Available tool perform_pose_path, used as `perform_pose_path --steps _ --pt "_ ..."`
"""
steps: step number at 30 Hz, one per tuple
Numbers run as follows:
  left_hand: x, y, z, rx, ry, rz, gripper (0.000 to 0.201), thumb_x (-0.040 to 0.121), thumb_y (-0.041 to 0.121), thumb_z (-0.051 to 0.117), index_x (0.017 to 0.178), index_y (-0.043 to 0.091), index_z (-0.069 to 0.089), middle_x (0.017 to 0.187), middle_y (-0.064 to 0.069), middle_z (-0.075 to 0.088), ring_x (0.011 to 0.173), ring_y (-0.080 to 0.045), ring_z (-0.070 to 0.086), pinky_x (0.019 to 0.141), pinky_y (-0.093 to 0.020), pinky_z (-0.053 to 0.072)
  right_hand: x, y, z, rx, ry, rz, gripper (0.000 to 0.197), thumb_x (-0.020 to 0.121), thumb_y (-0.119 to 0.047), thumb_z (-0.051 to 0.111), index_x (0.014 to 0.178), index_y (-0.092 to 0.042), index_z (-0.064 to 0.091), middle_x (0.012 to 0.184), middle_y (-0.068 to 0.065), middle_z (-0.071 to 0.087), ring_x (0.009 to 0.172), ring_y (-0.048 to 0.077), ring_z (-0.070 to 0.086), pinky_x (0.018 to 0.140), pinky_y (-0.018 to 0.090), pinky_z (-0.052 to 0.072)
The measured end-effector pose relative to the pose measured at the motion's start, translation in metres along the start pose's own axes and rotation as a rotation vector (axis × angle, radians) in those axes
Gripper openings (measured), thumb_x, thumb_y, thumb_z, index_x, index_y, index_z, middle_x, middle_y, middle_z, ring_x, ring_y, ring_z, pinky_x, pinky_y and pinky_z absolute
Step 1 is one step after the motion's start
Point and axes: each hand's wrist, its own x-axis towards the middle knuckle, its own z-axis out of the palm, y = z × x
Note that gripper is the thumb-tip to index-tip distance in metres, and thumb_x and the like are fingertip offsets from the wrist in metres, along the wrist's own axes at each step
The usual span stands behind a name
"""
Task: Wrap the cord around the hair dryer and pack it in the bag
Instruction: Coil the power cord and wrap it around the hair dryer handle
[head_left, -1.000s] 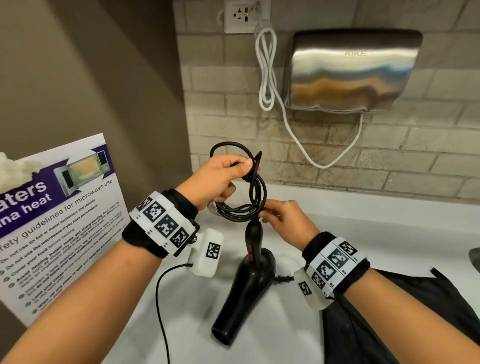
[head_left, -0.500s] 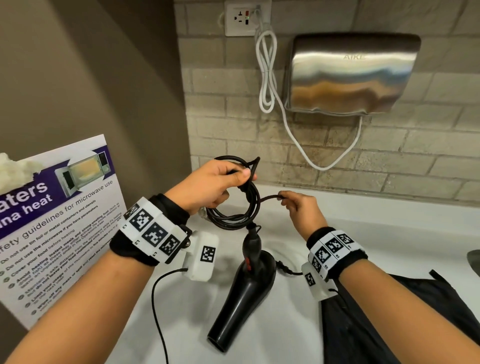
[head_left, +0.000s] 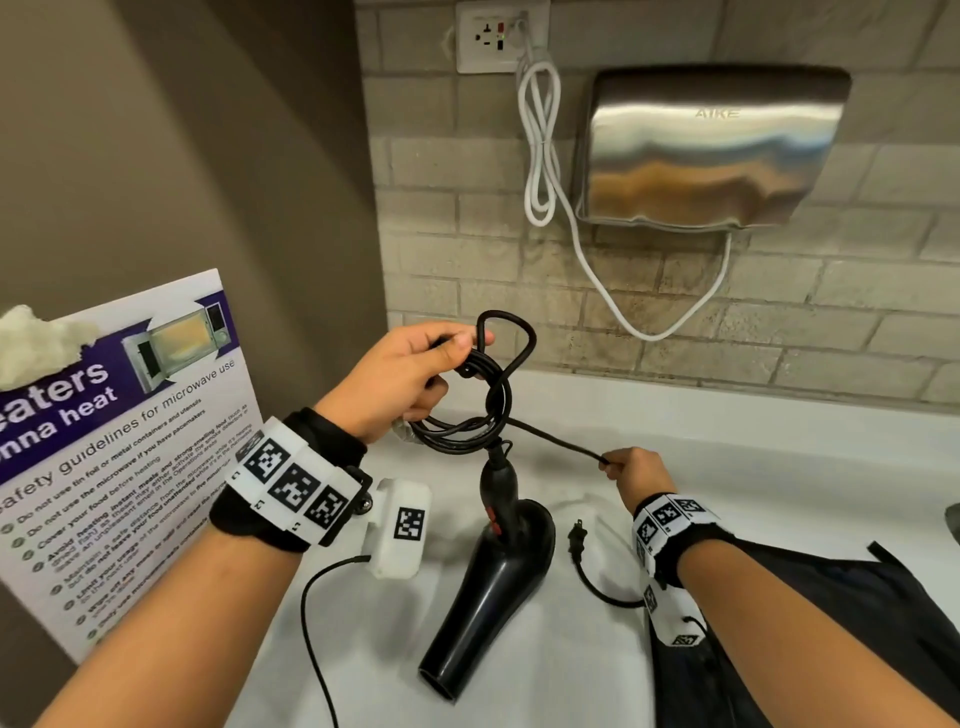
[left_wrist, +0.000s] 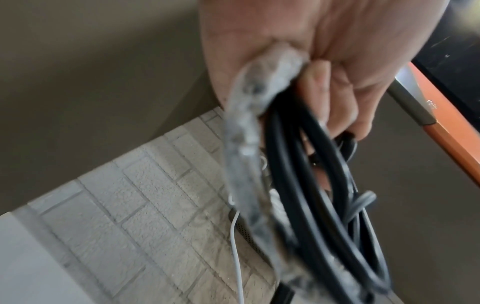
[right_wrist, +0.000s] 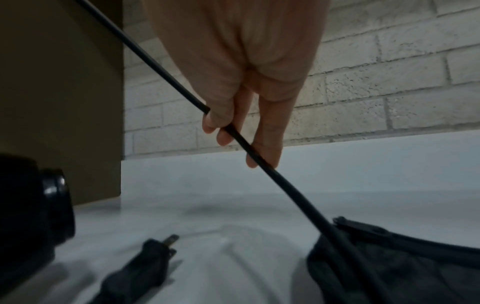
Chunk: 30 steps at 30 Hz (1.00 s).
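A black hair dryer (head_left: 488, 587) stands on the white counter (head_left: 753, 483), nozzle toward me and handle up. My left hand (head_left: 410, 371) grips a coiled bundle of its black cord (head_left: 478, 405) above the handle; the coils (left_wrist: 311, 185) and a clear plastic strip (left_wrist: 246, 144) show in the left wrist view. From the bundle a taut strand (head_left: 556, 439) runs right to my right hand (head_left: 631, 467), which pinches the cord (right_wrist: 182, 88). The plug (head_left: 575, 540) lies on the counter, also seen as the plug (right_wrist: 153, 255). The black bag (head_left: 831, 623) lies at right.
A steel hand dryer (head_left: 711, 150) with a white cable (head_left: 545, 156) hangs on the brick wall, below a wall socket (head_left: 498, 34). A microwave safety poster (head_left: 119, 441) leans at the left. A thin black wire (head_left: 317, 649) trails from my left wrist camera.
My right hand has moved right and down from the coil, drawing a strand of cord out taut. The left hand stays holding the bundle, and the plug now lies in the open.
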Motion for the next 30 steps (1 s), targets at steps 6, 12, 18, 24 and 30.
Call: perform_pose_path --steps 6,12,18,24,30 --pt "-0.004 -0.010 -0.001 -0.133 0.003 0.072 0.023 0.097 0.020 0.038 0.105 0.016 0.058 0.049 0.006 0.054 0.031 0.000 0.019 0.036 -0.017 0.009 -0.009 0.013 0.006 -0.111 -0.051 0.040 0.025 0.089 0.001 0.046 0.101 0.000 0.068 0.084 0.010 0.056 0.077 0.024 0.050 0.070 0.025 0.036" --pt "-0.005 -0.009 0.001 -0.116 -0.017 0.077 0.030 0.085 0.032 0.041 0.102 0.018 0.061 0.064 0.011 0.055 0.034 -0.002 0.019 0.035 -0.014 0.012 -0.014 0.005 0.014 -0.207 -0.148 0.039 0.024 0.091 -0.005 0.048 0.105 -0.001 0.066 0.099 0.019 0.064 0.079 0.023 0.051 0.070 0.024 0.036" --pt "-0.001 -0.004 -0.005 -0.070 -0.038 0.068 0.027 0.096 0.024 0.035 0.100 0.018 0.061 0.061 0.015 0.059 0.034 -0.001 0.019 0.036 -0.016 0.011 -0.011 -0.040 0.008 0.165 0.088 -0.111 0.019 0.088 0.001 0.048 0.094 0.002 0.066 0.082 0.015 0.062 0.074 0.023 0.052 0.069 0.024 0.043" --pt "0.000 -0.003 -0.008 -0.002 -0.084 0.035 0.027 0.097 0.023 0.035 0.100 0.018 0.061 0.064 0.014 0.063 0.034 -0.001 0.020 0.033 -0.013 0.015 -0.017 -0.104 0.002 0.724 0.063 -0.106 0.019 0.094 0.001 0.034 0.086 -0.012 0.046 0.075 0.005 0.050 0.054 0.017 0.048 0.042 0.023 0.046" --pt "0.002 -0.008 -0.016 0.045 -0.078 0.030 0.027 0.098 0.025 0.035 0.096 0.022 0.062 0.060 0.015 0.061 0.034 -0.002 0.020 0.034 -0.013 0.014 -0.035 -0.130 -0.008 0.297 0.274 -0.400 0.030 0.097 -0.018 0.040 0.121 -0.009 0.056 0.123 0.014 0.054 0.113 0.023 0.050 0.098 0.027 0.035"
